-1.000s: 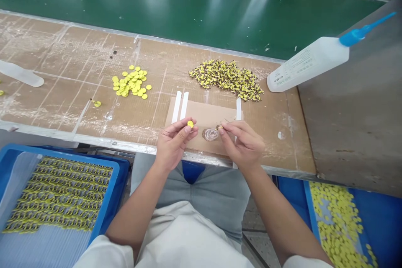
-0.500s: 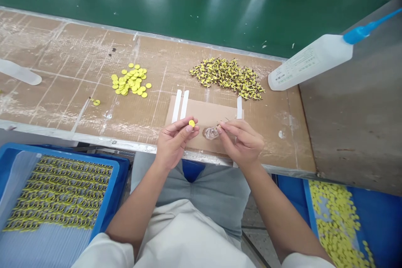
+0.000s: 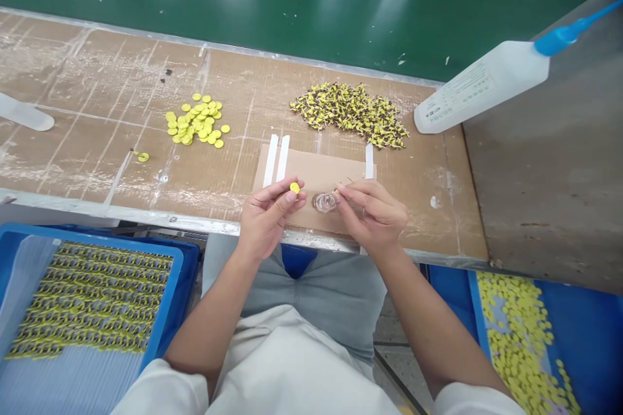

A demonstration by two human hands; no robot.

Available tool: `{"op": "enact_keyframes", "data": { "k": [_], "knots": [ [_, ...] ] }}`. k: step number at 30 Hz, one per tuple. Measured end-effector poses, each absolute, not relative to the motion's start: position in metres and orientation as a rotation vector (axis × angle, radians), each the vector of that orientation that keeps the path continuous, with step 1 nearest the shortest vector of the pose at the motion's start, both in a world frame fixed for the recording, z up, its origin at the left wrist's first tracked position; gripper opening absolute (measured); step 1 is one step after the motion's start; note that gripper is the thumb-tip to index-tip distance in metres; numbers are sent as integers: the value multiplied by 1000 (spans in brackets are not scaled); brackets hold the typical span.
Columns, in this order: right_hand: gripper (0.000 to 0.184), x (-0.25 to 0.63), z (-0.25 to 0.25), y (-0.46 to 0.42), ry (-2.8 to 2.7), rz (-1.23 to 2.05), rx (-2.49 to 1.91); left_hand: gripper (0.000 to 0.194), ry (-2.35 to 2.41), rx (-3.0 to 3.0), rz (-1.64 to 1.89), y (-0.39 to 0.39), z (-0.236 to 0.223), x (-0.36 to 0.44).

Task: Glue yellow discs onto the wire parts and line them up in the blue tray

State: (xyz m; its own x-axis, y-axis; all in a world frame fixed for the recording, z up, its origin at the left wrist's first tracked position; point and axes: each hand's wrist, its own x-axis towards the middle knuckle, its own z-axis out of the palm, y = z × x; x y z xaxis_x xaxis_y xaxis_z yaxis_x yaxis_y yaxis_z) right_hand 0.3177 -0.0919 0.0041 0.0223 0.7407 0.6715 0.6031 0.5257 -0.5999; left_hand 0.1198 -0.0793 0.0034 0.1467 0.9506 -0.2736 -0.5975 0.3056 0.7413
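A small round yellow disc is pinched between the thumb and fingers of my left hand, its flat face turned up. My right hand has thumb and forefinger pressed together at the edge of a small clear dish. What sits in that pinch is too small to make out; a thin sliver shows just above the fingers. The dish stands between both hands on a cardboard sheet fixed with white tape strips.
Beyond the sheet lie a pile of small yellow-and-dark pieces and, leftward, loose yellow discs. A white bottle with blue nozzle leans at right. Blue trays hold rows of pieces at lower left and more discs at lower right.
The view has shifted slightly. Both hands keep their pinches, my left on the yellow disc and my right at the dish's edge; no clear change in what they hold.
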Motion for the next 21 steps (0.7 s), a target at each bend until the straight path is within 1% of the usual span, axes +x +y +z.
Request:
{"op": "enact_keyframes", "data": {
  "k": [3, 9, 15, 21],
  "knots": [
    [19, 317, 4, -92, -1662, 158, -1118, 33, 816, 537, 1189, -80, 2, 120],
    [17, 318, 1, -94, -1568, 225, -1179, 30, 793, 547, 1192, -79, 2, 120],
    [13, 319, -5, -95, -1129, 504, -1252, 28, 761, 557, 1160, -83, 4, 117],
    [20, 315, 4, -104, -783, 787, -1221, 27, 762, 533, 1172, -93, 8, 120]
  ]
}}
